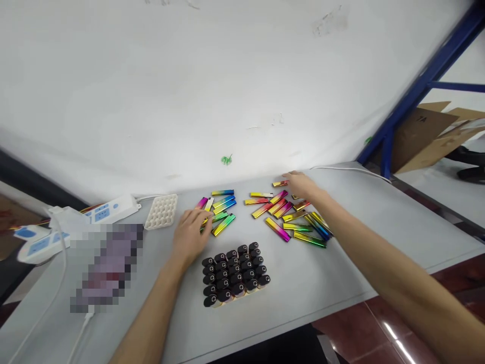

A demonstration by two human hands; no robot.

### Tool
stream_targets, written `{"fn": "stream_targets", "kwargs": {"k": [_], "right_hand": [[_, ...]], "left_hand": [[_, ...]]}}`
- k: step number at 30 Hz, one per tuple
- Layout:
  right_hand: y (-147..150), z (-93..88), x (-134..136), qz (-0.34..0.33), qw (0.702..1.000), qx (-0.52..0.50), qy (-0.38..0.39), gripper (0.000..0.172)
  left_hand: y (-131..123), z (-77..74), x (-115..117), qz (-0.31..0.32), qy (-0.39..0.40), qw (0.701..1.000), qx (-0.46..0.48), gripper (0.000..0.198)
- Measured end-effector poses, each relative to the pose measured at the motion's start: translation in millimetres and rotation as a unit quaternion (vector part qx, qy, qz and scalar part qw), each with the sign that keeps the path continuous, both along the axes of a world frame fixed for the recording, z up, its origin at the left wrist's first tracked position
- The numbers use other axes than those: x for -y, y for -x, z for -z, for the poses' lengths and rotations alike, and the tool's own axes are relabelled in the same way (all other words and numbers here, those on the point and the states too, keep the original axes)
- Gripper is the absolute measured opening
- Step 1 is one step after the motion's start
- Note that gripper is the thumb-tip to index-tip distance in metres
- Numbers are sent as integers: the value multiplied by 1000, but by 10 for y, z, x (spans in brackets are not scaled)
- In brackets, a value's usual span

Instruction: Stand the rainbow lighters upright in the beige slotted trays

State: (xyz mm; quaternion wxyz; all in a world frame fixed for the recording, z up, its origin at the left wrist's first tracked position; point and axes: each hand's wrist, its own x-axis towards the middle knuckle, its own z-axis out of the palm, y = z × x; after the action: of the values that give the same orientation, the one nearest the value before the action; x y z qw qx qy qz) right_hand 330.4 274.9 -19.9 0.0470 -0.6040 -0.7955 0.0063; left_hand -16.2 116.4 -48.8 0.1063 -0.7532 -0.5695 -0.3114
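Observation:
Shiny slim flat tubes in two-tone metallic colours lie in two loose groups on the grey table (295,283). My left hand (191,232) rests at the left group, fingers bent but apart over a green-yellow tube (217,217). Blue-yellow tubes (224,205) lie just beyond its fingertips. Out at the far side of the right group, my right hand (301,184) reaches with fingers apart beside a red-yellow tube (280,183); its fingertips are partly hidden. Nearer me, several black-capped pieces (235,278) stand upright in tight rows in a holder.
An off-white tray with rows of holes (161,211) lies left of my left hand. Power strips (113,208) and a blurred-out object (109,268) with a white cable are farther left. A white wall (227,101) backs the table. Cardboard boxes (420,131) stand behind a blue frame (386,151).

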Motion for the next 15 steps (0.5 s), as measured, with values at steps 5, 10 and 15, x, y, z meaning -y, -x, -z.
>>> {"fn": "stream_targets", "kwargs": {"k": [5,10,15], "right_hand": [[-151,-107,-177,-24,999,22,42,28],[-57,-294,151,-57,994,-82,-43,24],[511,-313,855,-162,926,-341,12,17]], "left_hand": [[-25,-43,48,0,-6,1000,-18,21],[-85,-122,52,-2,-18,1000,-8,19],[-166,-207,96,25,-2,999,27,21]]}}
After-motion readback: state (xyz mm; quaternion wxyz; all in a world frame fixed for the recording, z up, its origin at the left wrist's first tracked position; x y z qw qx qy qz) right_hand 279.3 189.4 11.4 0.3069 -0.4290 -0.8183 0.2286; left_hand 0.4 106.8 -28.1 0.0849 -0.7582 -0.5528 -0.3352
